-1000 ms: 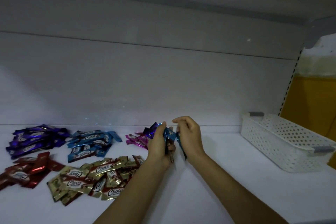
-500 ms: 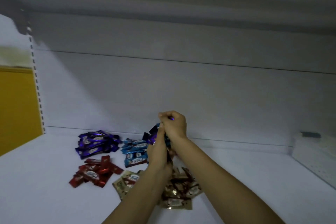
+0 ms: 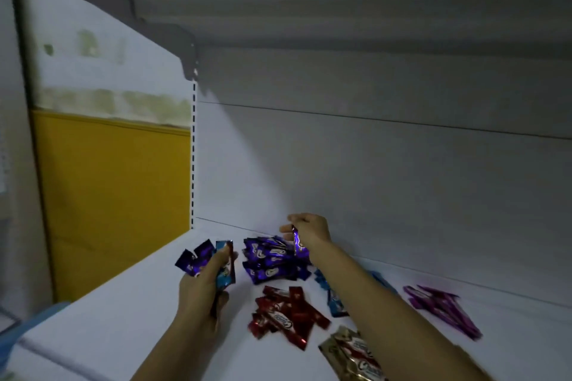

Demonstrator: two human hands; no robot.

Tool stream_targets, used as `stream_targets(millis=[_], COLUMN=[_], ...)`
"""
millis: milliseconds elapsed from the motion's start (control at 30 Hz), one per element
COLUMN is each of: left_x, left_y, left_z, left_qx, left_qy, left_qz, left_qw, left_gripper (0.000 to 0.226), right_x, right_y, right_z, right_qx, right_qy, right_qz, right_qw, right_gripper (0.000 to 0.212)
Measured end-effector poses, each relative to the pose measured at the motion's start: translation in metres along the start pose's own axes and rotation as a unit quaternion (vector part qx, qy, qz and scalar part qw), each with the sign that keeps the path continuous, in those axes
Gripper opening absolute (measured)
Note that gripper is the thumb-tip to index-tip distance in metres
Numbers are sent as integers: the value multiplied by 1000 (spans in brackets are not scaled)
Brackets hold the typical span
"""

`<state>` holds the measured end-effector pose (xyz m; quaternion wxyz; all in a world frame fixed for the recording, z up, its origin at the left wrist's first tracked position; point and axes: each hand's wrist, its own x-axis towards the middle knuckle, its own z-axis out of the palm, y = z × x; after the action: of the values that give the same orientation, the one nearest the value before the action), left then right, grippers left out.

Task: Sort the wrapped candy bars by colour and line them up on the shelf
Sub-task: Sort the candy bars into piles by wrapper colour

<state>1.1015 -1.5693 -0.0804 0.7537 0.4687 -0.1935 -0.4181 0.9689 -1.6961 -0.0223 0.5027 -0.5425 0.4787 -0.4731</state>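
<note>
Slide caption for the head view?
Left hand holds mixed bars; right hand pinches a purple bar at the purple pile.

Head camera looks forward-down, close above shelf [image 3: 139,318].

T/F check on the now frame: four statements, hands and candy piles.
1. The right hand pinches one dark purple bar by the dark purple pile. True.
2. The left hand is empty. False: it grips several bars, purple and blue among them.
3. The red pile lies nearer the camera than the dark purple pile. True.
4. The magenta pile sits left of the left hand. False: it lies right of the right arm.
</note>
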Motion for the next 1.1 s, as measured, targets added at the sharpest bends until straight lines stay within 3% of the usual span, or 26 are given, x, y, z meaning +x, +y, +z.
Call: stream_targets(millis=[167,300,467,600,700,900,1100], left_x=[10,12,10,7,2,-17,-24], left_y=[-16,-18,-15,-13,-9,4,3], left_z=[-7,-7,-7,-8,-8,-3,49], left_qx=[73,88,74,52,12,-33,-21], left_qy=[11,26,22,22,12,-107,-220], left_qz=[28,34,40,38,38,4,3], left_qw=[997,995,996,998,999,994,975], left_gripper=[43,38,27,19,16,43,20], right_x=[21,38,23,-27,-50,-66,-71], right_y=[4,1,-4,-1,7,1,-24], right_z=[22,26,28,37,40,26,-37], right_qx=[-2,-109,-240,-181,-179,-107,-48], right_qy=[-10,-62,-61,-252,-313,-256,-150], right_qz=[16,13,-107,-79,-92,-82,-75], right_qw=[1000,992,963,948,928,957,985], right_gripper=[25,33,29,38,21,15,15])
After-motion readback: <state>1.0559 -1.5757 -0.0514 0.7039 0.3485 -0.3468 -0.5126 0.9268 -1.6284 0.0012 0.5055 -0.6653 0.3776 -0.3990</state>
